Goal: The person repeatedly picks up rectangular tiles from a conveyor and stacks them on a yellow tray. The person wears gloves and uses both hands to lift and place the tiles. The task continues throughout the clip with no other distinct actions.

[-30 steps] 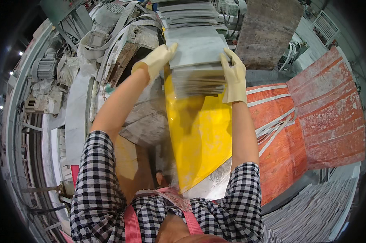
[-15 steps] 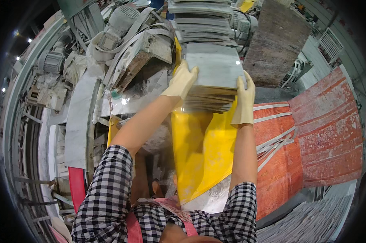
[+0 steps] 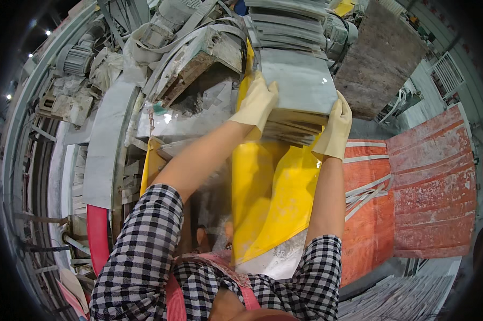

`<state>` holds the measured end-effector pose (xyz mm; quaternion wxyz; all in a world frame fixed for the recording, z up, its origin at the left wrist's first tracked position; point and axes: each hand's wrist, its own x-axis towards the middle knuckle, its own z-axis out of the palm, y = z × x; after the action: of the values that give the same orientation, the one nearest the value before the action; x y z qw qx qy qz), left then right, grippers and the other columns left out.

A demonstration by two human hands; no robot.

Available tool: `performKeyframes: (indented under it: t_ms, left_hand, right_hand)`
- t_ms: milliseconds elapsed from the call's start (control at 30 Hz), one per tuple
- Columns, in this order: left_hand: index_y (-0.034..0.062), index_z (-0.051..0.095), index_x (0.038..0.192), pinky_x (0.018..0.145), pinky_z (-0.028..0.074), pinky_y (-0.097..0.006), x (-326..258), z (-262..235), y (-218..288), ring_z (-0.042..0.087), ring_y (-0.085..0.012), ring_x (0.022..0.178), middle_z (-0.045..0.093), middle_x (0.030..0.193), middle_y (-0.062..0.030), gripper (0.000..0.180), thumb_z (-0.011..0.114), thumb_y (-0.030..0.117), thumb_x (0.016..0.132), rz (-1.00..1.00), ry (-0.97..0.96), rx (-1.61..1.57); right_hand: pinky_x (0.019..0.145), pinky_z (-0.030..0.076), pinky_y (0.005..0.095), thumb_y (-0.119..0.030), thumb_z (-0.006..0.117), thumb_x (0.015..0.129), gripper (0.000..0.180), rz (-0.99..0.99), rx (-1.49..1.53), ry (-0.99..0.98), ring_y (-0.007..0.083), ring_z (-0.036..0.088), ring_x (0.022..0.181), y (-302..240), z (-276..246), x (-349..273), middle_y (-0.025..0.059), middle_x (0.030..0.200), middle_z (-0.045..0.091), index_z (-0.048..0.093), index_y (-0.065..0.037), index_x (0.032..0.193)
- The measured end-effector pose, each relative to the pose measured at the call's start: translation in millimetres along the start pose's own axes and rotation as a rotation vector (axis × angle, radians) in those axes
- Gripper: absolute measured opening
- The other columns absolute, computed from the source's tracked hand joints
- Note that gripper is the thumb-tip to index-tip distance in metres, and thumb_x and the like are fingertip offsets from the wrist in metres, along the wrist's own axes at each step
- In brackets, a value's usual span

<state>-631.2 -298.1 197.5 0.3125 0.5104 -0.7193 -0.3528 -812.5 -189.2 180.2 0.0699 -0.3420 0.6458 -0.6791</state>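
A smooth pale grey stone tile (image 3: 297,80) lies on top of a pile of tiles (image 3: 289,127) whose brownish edges face me. My left hand (image 3: 256,104), in a cream rubber glove, grips the top tile's left edge with the thumb over its surface. At the near right corner, my right hand (image 3: 335,125), gloved the same way, pinches the tile's edge; some of its fingertips are hidden. Just behind stands a taller stack of grey tiles (image 3: 287,27). Below the pile hangs a yellow sheet (image 3: 273,198).
To the right are orange-red woven sheets (image 3: 434,187) with white straps. A weathered brown board (image 3: 380,59) leans behind them. Dusty machinery with a rusty metal housing (image 3: 204,67) stands at left, beside a long grey slab (image 3: 105,155). Thin strips (image 3: 399,299) are piled at lower right.
The whole view has shifted, so the tiles and hands appear farther right. My right hand's fingers have come closer together at the tile's corner. My left hand stays on the left edge.
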Motion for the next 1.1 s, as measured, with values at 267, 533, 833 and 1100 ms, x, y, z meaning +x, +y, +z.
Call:
performKeyframes:
  t_ms: [267,533,833,1100]
  left_hand:
    - [-0.0006,0.042,0.149,0.115,0.040,-0.045,-57,-48,-27,0.047,-0.0403,0.138,0.050,0.148,-0.0261,0.065,0.057,0.037,0.099,0.462,0.042,0.059]
    - [0.0049,0.057,0.136,0.106,0.046,-0.044,-194,-310,-330,0.055,-0.0396,0.127,0.059,0.136,-0.0219,0.056,0.071,0.028,0.087,-0.128,0.234,0.331]
    - [-0.0086,0.051,0.139,0.097,0.050,-0.040,-305,-478,-564,0.062,-0.0320,0.119,0.064,0.130,-0.0250,0.080,0.081,0.037,0.081,-0.642,0.350,0.215]
    - [-0.0078,0.063,0.122,0.086,0.054,-0.043,-263,-483,-574,0.070,-0.0357,0.102,0.072,0.113,-0.0256,0.062,0.079,0.034,0.079,-0.664,0.274,0.150]
  right_hand:
    - [0.104,0.045,0.0332,-0.028,0.049,0.108,0.045,0.191,0.108,0.062,0.0220,0.058,0.122,-51,8,-31,0.0106,0.143,0.057,0.053,0.000,0.144]
    - [0.121,0.027,0.0474,-0.019,0.061,0.097,0.040,-0.728,-0.508,-0.564,0.0398,0.050,0.135,-69,-8,-153,0.0220,0.134,0.062,0.063,-0.001,0.133]
    - [0.118,0.031,0.0518,-0.020,0.067,0.090,0.057,-0.340,-0.749,-0.879,0.0433,0.045,0.138,-12,-10,-300,0.0221,0.142,0.056,0.053,-0.006,0.144]
    - [0.119,0.028,0.0533,-0.019,0.062,0.091,0.056,-0.443,-0.801,-0.808,0.0433,0.045,0.137,6,-10,-311,0.0231,0.140,0.057,0.052,-0.001,0.142]
